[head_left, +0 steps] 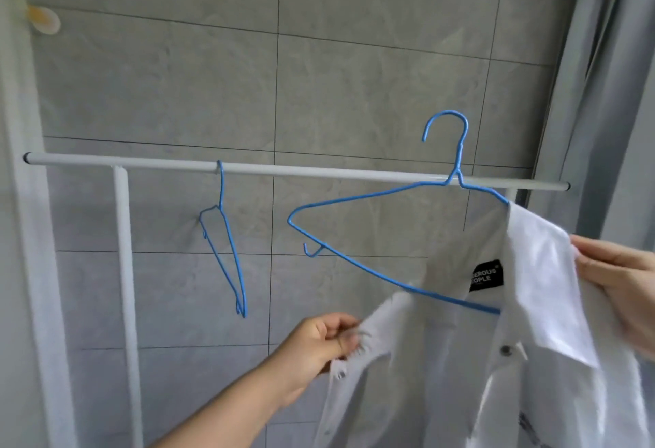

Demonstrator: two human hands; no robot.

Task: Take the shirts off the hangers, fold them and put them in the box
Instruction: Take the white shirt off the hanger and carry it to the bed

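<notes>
Both hands pinch the white shirt (496, 359), left hand (319, 345) at the placket, right hand (623, 288) at the collar; blue hanger (375, 199), off the rail (283, 169), tilts down-right, only its right shoulder inside, nearer the right hand.

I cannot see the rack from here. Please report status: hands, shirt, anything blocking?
Left hand and right hand both gripping white shirt. Shirt half off blue hanger, right end still inside. Hanger off the rail. Nothing blocking.
</notes>
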